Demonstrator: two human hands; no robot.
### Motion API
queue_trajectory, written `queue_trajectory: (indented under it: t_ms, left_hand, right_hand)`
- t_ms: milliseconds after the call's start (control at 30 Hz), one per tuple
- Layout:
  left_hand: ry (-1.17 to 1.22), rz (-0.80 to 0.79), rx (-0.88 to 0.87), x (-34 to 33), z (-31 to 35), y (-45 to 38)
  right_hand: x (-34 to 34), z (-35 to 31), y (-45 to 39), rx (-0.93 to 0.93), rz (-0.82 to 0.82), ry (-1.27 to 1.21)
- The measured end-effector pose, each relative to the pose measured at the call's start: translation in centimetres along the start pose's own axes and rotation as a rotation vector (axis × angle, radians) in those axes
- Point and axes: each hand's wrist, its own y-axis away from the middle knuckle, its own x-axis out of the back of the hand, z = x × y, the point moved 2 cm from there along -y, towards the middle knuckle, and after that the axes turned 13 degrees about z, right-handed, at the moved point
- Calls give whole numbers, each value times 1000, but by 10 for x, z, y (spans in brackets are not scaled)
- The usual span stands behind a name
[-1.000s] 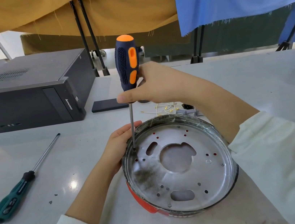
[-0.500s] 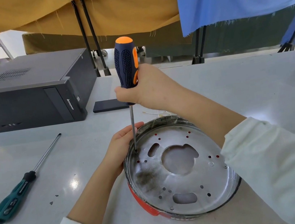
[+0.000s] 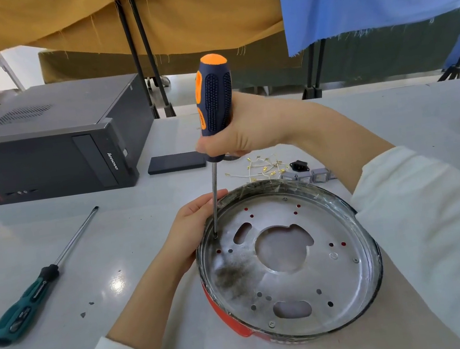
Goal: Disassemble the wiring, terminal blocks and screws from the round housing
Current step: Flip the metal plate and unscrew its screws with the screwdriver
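Observation:
The round housing (image 3: 353, 284) is a shallow metal pan with a red outer wall, lying on the table in front of me. My left hand (image 3: 192, 230) grips its left rim. My right hand (image 3: 246, 130) is closed around the handle of a blue and orange screwdriver (image 3: 214, 99), held upright. The tip of the shaft rests on a screw (image 3: 216, 235) at the pan's left inner edge. Removed wires (image 3: 260, 167) with brass terminals, a black socket (image 3: 299, 166) and grey terminal blocks (image 3: 309, 176) lie behind the pan. More screws (image 3: 271, 323) remain in the plate.
A green-handled screwdriver (image 3: 30, 297) lies on the table at the left. A black computer case (image 3: 41, 144) stands at the back left, with a flat black slab (image 3: 175, 162) beside it. Small dark bits (image 3: 86, 310) dot the table. Yellow and blue cloths hang behind.
My right hand has turned the blue and orange screwdriver, so the handle shows a different face. The tip stays on the same screw. My left hand has kept its hold on the rim.

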Motion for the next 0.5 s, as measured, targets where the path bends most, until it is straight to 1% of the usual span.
queue_trajectory:
  t_ms: [67,100,233,300,367,500]
  left_hand:
    - [2,-1,-2,0,0,0]
    - [3,2,-5,0,0,0]
    - [2,15,-14,0,-1,0]
    - [13,20,-7,-1,-1,1]
    - [25,26,1,-1,-1,1]
    - [16,34,-2,-2,0,1]
  right_hand:
    - [1,0,-2,-23,17,-9]
    - [0,0,-1,-25,57,-6]
    - [-3,3,6,10,319,4]
    - [-2,1,9,28,400,1]
    - [-3,-2,12,21,408,4]
    - [-4,-10,17,-27,293,-27]
